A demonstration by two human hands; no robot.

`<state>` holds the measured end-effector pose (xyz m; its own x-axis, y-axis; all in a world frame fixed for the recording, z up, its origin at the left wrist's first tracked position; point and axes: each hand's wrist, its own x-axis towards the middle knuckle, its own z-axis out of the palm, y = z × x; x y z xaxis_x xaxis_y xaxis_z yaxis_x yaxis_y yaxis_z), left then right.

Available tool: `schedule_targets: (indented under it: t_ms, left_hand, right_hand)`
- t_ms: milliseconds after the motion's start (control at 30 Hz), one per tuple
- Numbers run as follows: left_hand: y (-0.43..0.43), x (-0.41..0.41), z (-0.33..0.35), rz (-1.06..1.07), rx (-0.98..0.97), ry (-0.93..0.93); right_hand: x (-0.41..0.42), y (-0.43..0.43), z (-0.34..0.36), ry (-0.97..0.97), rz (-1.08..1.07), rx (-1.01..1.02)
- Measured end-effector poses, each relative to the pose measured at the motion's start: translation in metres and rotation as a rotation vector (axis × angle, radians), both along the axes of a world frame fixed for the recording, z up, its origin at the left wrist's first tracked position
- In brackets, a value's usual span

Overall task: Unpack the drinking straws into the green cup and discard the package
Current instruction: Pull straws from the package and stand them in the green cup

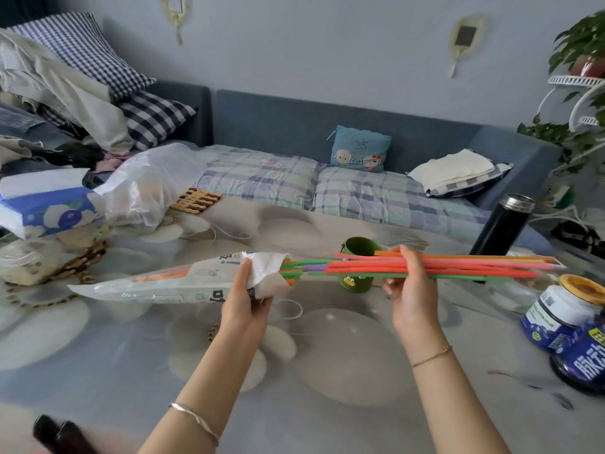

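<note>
My left hand (246,301) grips the open end of a long white plastic package (170,283) held level above the table. A bundle of coloured drinking straws (458,265), pink, orange, green and purple, sticks out of that opening to the right. My right hand (411,286) grips the bundle near its middle, fingers curled over the top. Most of the straws' length is outside the package; their left ends are still just inside its mouth. The green cup (358,247) stands upright on the table right behind the straws, partly hidden by them.
A black thermos (502,229) stands at the back right. Blue-labelled jars (563,314) sit at the right edge. A tissue pack (49,211), a clear plastic bag (150,188) and a wooden trivet (195,199) lie at the back left. A sofa runs behind the table.
</note>
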<state>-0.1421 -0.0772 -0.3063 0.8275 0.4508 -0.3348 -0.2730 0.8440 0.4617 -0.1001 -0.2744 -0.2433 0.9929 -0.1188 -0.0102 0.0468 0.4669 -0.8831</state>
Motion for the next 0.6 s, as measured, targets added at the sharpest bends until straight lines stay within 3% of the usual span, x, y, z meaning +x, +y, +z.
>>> schedule_targets:
  t_ms: [267, 467, 600]
  left_hand:
    - [-0.001, 0.002, -0.013, -0.054, 0.029, 0.024]
    - [0.006, 0.001, -0.017, 0.042, 0.03, 0.068]
    - [-0.005, -0.001, -0.02, -0.054, 0.057, 0.084]
  right_hand:
    - [0.004, -0.011, 0.0, -0.101, -0.027, -0.051]
    - [0.01, -0.021, 0.002, -0.118, -0.114, -0.028]
    - [0.006, -0.011, -0.003, -0.096, -0.05, -0.077]
